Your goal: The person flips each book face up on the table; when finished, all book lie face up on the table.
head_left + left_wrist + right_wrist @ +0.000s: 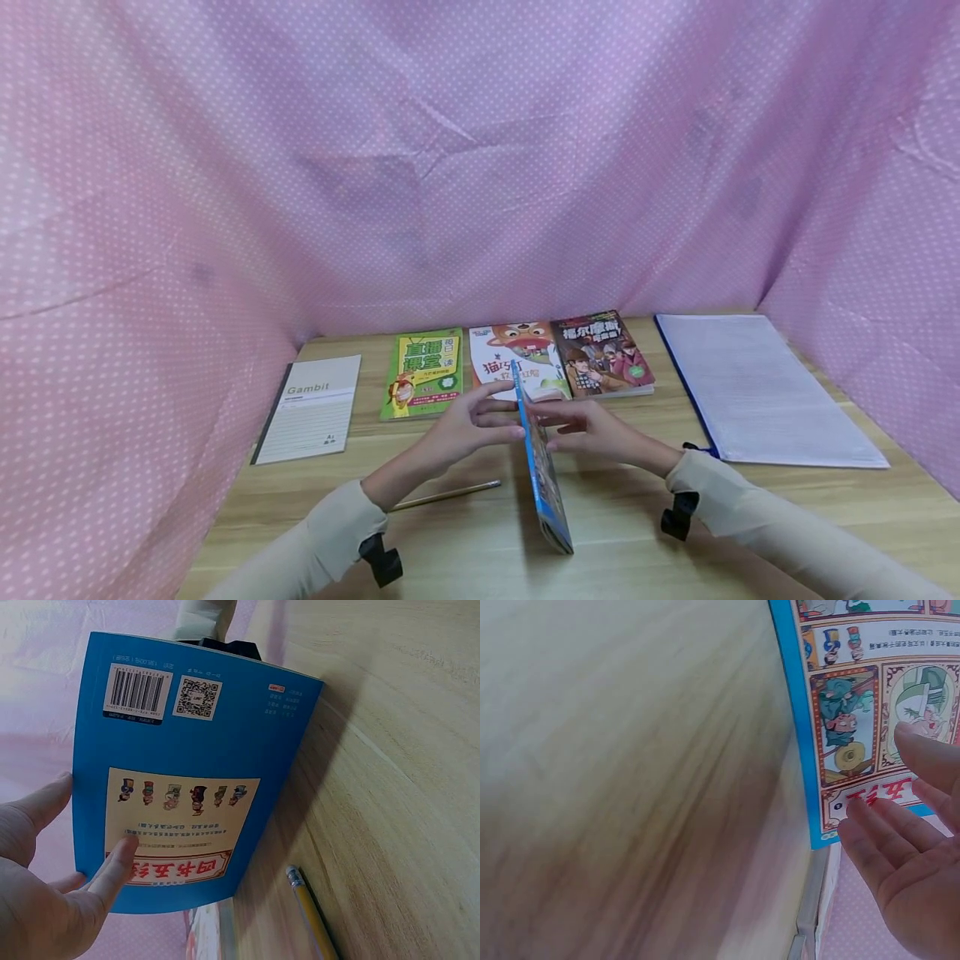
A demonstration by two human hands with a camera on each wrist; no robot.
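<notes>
A thin blue book (545,483) stands on edge on the table, its spine line running away from me between my two hands. Its blue back cover (202,742), with a barcode and a QR code, faces my left hand (483,421). The straight fingers and thumb of that hand rest against this side near the far end. On the other side, the illustrated front cover (847,727) faces my right hand (585,429), whose extended fingers lie at it. A pencil (446,496) lies on the table beside my left wrist, its eraser end toward the book.
Along the back lie a green book (423,375), a white picture book (517,358) and a dark comic-style book (602,354). A Gambit notebook (311,408) is at the left, a white folder with a blue edge (768,387) at the right. A pink dotted curtain (480,167) surrounds the table.
</notes>
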